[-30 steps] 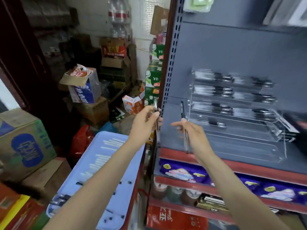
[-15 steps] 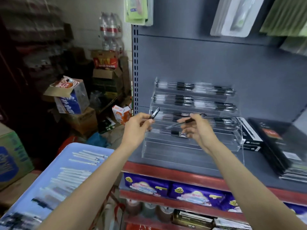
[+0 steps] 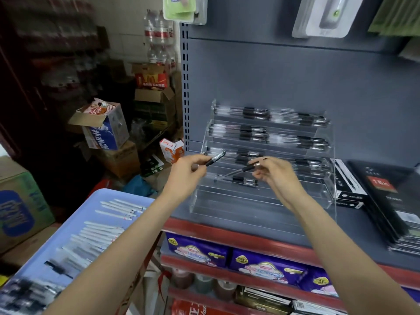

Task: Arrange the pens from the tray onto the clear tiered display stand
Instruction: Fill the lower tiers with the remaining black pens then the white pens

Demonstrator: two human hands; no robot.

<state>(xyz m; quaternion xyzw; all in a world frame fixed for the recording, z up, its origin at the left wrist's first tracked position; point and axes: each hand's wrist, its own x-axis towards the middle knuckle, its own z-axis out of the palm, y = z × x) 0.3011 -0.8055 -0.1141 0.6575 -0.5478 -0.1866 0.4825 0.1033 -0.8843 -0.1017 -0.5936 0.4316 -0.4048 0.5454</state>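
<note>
Now the left hand [image 3: 189, 170] pinches one black pen [image 3: 214, 158], the right hand [image 3: 276, 172] pinches another pen [image 3: 244, 169] (tilted), both by the clear stand [image 3: 261, 201].

the display stand [image 3: 261, 208] is clear acrylic, its upper tiers filled with clear-barrelled pens [image 3: 256, 130] with black grips. the pen in the left hand [image 3: 215, 158] is black at its visible end; the pen in the right hand [image 3: 241, 170] has a dark grip and clear barrel. the tray [image 3: 127, 196] is pale blue, carrying white pens [image 3: 100, 233] with small red and blue marks. the shelf [image 3: 227, 230] is grey with a red front edge. below sit purple packets [image 3: 197, 251] with yellow badges. the notebooks [image 3: 391, 201] are black, one with a red label.
</note>
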